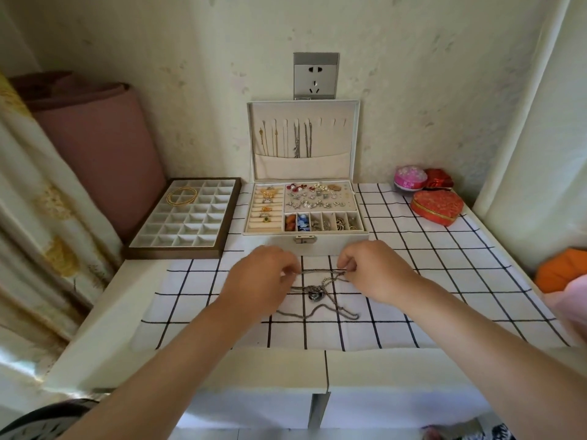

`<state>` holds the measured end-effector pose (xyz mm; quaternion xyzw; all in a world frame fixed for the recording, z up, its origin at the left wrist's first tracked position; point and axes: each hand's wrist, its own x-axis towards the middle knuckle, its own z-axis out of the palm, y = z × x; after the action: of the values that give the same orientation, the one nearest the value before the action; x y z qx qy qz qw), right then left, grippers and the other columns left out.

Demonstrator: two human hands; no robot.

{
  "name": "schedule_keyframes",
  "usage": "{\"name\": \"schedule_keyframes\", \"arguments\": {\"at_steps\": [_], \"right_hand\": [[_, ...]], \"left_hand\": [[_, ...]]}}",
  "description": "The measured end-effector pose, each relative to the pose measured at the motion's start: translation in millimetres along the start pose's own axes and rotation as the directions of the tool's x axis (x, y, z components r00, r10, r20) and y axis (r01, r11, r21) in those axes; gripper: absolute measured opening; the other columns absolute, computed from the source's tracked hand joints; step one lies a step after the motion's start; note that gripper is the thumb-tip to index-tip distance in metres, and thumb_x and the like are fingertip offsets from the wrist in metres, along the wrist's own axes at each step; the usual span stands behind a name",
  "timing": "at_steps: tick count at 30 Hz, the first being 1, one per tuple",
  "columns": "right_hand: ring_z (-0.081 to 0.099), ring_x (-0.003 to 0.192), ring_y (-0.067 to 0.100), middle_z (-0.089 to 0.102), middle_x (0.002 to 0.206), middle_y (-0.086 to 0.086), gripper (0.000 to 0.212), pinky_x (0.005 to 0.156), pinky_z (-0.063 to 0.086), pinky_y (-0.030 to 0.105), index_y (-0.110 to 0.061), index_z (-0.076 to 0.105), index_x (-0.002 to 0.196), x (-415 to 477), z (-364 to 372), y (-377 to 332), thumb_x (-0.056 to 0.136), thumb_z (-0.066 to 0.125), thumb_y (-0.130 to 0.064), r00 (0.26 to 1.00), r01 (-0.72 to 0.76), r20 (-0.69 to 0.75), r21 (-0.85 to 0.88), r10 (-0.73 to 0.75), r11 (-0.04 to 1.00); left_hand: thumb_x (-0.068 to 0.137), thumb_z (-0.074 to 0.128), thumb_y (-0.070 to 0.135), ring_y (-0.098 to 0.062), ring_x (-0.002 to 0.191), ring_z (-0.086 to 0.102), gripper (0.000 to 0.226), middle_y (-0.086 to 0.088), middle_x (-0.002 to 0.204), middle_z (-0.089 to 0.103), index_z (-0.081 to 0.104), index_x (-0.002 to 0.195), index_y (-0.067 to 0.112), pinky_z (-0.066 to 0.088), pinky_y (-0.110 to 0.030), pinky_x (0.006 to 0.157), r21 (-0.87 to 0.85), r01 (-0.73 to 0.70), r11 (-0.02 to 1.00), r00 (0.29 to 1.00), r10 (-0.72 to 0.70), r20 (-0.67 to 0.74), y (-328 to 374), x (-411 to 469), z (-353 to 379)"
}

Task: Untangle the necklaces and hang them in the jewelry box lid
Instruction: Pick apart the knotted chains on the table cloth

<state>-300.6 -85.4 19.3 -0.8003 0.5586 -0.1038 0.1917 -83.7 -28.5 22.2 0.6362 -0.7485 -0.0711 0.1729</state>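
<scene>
Necklaces tangled on checked cloth, before jewelry box. Left hand and right hand each pinch chain, stretched between 2 hands. Advice: pull gently, loosen knot near pendant, avoid tightening.

Bare forearms, left hand, right hand.

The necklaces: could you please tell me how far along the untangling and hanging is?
Done: several chains already hang in the jewelry box lid; hooks at its right are bare. In hand: the left hand and right hand pinch a silver chain stretched between them. Left: its pendant tangle lies on the checked cloth, unhung.
</scene>
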Motion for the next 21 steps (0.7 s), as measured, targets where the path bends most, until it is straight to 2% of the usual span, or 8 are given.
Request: {"name": "schedule_keyframes", "arguments": {"at_steps": [2,5,10,14,16,18,21], "right_hand": [[0.063,0.094,0.015,0.064,0.095,-0.006,0.015,0.084,0.053,0.030,-0.022,0.074,0.102,-0.7,-1.5,-0.2,0.091,0.068,-0.014,0.999,0.028,0.036,-0.016,-0.028,0.999],[0.064,0.094,0.012,0.068,0.100,-0.006,0.011,0.088,0.054,0.031,-0.023,0.074,0.100,-1.5,-5.3,-0.2,0.092,0.068,-0.019,0.997,0.022,0.077,0.034,-0.025,0.999],[0.062,0.092,0.002,0.065,0.092,-0.019,0.013,0.082,0.051,0.027,-0.037,0.071,0.100,-5.7,-15.4,3.5,0.088,0.068,-0.033,0.996,0.012,0.090,-0.041,-0.008,0.999],[0.059,0.085,-0.003,0.064,0.088,-0.020,0.013,0.071,0.046,0.023,-0.038,0.071,0.096,-5.5,-21.0,11.4,0.084,0.073,-0.037,0.996,0.011,0.085,-0.035,-0.008,0.999],[0.059,0.080,-0.003,0.063,0.083,-0.021,0.002,0.069,0.045,0.024,-0.039,0.071,0.086,-3.3,-21.0,15.7,0.086,0.073,-0.038,0.999,0.011,0.051,0.013,-0.012,1.000],[0.059,0.078,-0.003,0.065,0.080,-0.019,0.008,0.069,0.044,0.024,-0.040,0.071,0.081,-1.3,-21.0,19.9,0.088,0.072,-0.037,0.999,-0.001,0.046,0.111,-0.004,0.994],[0.061,0.079,-0.003,0.068,0.080,-0.020,0.005,0.070,0.043,0.023,-0.036,0.076,0.085,1.1,-23.3,25.7,0.089,0.072,-0.036,0.998,-0.015,0.063,0.166,0.005,0.986]], "left_hand": [[0.094,0.064,0.032,-0.004,0.102,0.049,0.021,0.016,0.106,0.061,0.069,0.113,0.038,0.040,-0.021,0.082,-0.085,-0.131,0.988,0.988,0.137,0.067,5.0,-1.2,6.0],[0.092,0.066,0.036,-0.005,0.100,0.049,0.025,0.015,0.107,0.062,0.070,0.117,0.037,0.041,-0.022,0.082,-0.102,-0.216,0.971,0.968,0.227,0.110,8.1,-1.1,17.4],[0.090,0.068,0.031,-0.004,0.097,0.051,0.012,0.017,0.103,0.061,0.068,0.102,0.034,0.046,-0.022,0.083,-0.081,-0.132,0.988,0.975,0.144,0.170,6.0,8.6,13.4],[0.092,0.065,0.022,-0.005,0.084,0.054,0.020,0.017,0.095,0.059,0.062,0.106,0.036,0.045,-0.018,0.073,-0.136,-0.001,0.991,0.957,0.041,0.288,2.8,9.2,8.4],[0.092,0.060,0.020,-0.006,0.085,0.055,0.025,0.015,0.095,0.059,0.061,0.109,0.038,0.046,-0.020,0.074,-0.127,0.019,0.992,0.942,0.025,0.336,2.5,9.6,3.4],[0.090,0.058,0.019,-0.006,0.087,0.054,0.022,0.014,0.097,0.058,0.064,0.103,0.037,0.046,-0.022,0.074,-0.081,0.015,0.997,0.927,0.017,0.374,1.6,11.4,-3.1],[0.088,0.058,0.022,-0.006,0.088,0.056,0.017,0.013,0.098,0.060,0.067,0.095,0.034,0.049,-0.024,0.078,-0.006,0.012,1.000,0.914,-0.008,0.407,-3.1,14.4,-11.0]]}}
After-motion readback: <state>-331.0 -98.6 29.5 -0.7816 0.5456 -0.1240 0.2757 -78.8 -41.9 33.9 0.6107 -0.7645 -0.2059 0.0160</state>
